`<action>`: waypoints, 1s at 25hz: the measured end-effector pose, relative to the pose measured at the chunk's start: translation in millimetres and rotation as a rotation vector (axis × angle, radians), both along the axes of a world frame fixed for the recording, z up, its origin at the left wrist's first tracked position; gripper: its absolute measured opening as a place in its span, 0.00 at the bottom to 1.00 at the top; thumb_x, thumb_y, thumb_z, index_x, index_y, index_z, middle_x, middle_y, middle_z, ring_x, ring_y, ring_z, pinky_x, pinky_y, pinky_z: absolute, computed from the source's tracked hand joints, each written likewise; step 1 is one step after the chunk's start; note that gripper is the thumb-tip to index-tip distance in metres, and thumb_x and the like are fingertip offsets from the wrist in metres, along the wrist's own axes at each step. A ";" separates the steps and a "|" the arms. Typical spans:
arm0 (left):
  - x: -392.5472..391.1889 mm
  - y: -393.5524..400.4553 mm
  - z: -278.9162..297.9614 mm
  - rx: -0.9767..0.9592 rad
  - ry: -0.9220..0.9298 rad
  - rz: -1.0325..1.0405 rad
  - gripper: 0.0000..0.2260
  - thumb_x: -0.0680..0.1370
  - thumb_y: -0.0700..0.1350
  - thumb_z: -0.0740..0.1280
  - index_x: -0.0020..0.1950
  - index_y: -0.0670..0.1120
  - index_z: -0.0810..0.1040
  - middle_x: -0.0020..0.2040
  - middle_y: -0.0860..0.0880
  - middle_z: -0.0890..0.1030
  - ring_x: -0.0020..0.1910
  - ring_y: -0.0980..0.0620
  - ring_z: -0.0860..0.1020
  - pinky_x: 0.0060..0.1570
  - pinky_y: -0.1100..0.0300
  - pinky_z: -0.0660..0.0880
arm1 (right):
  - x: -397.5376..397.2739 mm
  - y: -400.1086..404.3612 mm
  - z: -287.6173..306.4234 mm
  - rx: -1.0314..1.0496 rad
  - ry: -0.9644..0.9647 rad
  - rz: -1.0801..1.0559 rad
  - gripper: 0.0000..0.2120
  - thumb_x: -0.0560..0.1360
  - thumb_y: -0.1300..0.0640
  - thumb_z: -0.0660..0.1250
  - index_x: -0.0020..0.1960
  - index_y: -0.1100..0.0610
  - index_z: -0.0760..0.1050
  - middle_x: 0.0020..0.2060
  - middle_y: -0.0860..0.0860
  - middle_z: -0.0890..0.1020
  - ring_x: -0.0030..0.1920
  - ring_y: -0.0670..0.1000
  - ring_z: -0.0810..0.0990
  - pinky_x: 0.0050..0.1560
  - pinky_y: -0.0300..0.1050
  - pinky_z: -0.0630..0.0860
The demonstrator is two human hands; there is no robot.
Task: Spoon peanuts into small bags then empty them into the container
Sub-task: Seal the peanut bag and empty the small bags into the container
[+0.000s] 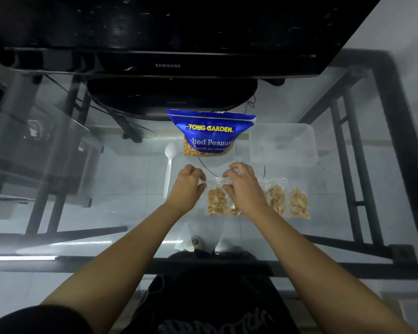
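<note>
Both hands work the clear top edge of a small bag lying on the glass table: the left hand and right hand each seem to pinch it with curled fingers. The film is thin, limp and slippery, the peanuts loose and light, so the empty strip above them looks the best hold. Other filled bags lie right of it, the container beyond.
</note>
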State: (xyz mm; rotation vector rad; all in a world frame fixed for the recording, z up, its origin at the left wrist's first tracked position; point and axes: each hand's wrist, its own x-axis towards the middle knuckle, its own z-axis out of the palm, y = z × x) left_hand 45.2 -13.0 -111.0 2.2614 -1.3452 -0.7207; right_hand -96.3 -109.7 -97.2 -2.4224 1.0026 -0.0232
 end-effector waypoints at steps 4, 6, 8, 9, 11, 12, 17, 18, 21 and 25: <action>-5.4 -2.4 -1.4 -0.009 -0.021 -0.042 0.15 0.75 0.42 0.68 0.61 0.42 0.75 0.58 0.40 0.72 0.57 0.42 0.73 0.57 0.54 0.71 | -1.6 0.6 -3.9 -0.049 0.062 0.014 0.16 0.74 0.56 0.67 0.61 0.58 0.74 0.66 0.57 0.70 0.69 0.56 0.62 0.68 0.49 0.64; -8.0 -6.7 0.6 -0.007 -0.037 -0.045 0.11 0.75 0.41 0.68 0.56 0.42 0.76 0.57 0.40 0.72 0.56 0.43 0.73 0.57 0.56 0.71 | 0.9 1.0 -1.7 -0.073 0.054 0.039 0.11 0.74 0.58 0.67 0.56 0.59 0.77 0.65 0.56 0.71 0.70 0.56 0.62 0.69 0.48 0.62; -8.5 -6.1 5.6 -0.028 0.009 -0.018 0.07 0.75 0.41 0.68 0.51 0.41 0.77 0.54 0.41 0.75 0.54 0.45 0.74 0.54 0.59 0.70 | 1.1 3.1 3.1 -0.131 0.004 0.072 0.07 0.74 0.59 0.66 0.50 0.60 0.78 0.62 0.56 0.74 0.69 0.57 0.64 0.67 0.47 0.62; -7.7 -3.6 9.9 -0.051 0.092 0.027 0.05 0.75 0.41 0.68 0.48 0.41 0.77 0.52 0.42 0.77 0.52 0.46 0.75 0.50 0.61 0.71 | -0.7 5.1 6.8 -0.110 -0.048 0.067 0.05 0.75 0.59 0.66 0.49 0.60 0.77 0.59 0.55 0.76 0.67 0.56 0.67 0.64 0.46 0.65; -7.7 4.9 22.5 -0.095 0.386 0.183 0.03 0.75 0.43 0.68 0.45 0.44 0.75 0.45 0.44 0.81 0.45 0.51 0.78 0.44 0.64 0.73 | -6.6 11.6 18.7 0.131 -0.204 -0.055 0.03 0.75 0.59 0.65 0.47 0.59 0.75 0.49 0.53 0.79 0.56 0.53 0.76 0.53 0.43 0.71; -9.3 9.6 29.9 -0.127 0.557 0.262 0.03 0.75 0.42 0.69 0.45 0.46 0.75 0.42 0.44 0.82 0.42 0.52 0.79 0.43 0.64 0.74 | -9.3 15.4 25.2 0.312 -0.275 -0.163 0.03 0.75 0.58 0.66 0.47 0.57 0.74 0.45 0.50 0.80 0.50 0.51 0.79 0.48 0.39 0.73; -15.2 19.5 69.4 -0.274 0.870 0.359 0.07 0.75 0.36 0.68 0.47 0.47 0.80 0.39 0.44 0.81 0.40 0.54 0.81 0.46 0.60 0.80 | -16.4 29.4 53.6 0.762 -0.620 -0.500 0.04 0.73 0.59 0.69 0.44 0.51 0.79 0.42 0.49 0.85 0.44 0.47 0.84 0.49 0.41 0.79; -13.7 17.6 77.7 -0.278 0.843 0.330 0.06 0.75 0.37 0.68 0.47 0.47 0.80 0.40 0.44 0.81 0.40 0.53 0.81 0.46 0.60 0.80 | -16.2 28.4 60.1 0.780 -0.662 -0.513 0.04 0.73 0.60 0.69 0.44 0.51 0.80 0.41 0.49 0.85 0.43 0.46 0.84 0.48 0.41 0.79; -8.7 11.2 98.3 -0.244 0.669 0.162 0.04 0.75 0.41 0.68 0.49 0.47 0.80 0.44 0.48 0.82 0.42 0.55 0.81 0.44 0.64 0.79 | -15.1 25.0 72.4 0.778 -0.718 -0.519 0.05 0.72 0.59 0.69 0.43 0.50 0.81 0.39 0.49 0.85 0.42 0.46 0.83 0.46 0.41 0.79; -12.2 2.5 107.9 -0.243 0.312 0.011 0.04 0.74 0.44 0.70 0.46 0.45 0.80 0.39 0.55 0.80 0.39 0.66 0.77 0.39 0.76 0.71 | -10.5 27.1 77.9 0.670 -0.660 -0.485 0.04 0.73 0.56 0.69 0.42 0.49 0.81 0.40 0.49 0.84 0.43 0.48 0.83 0.48 0.47 0.80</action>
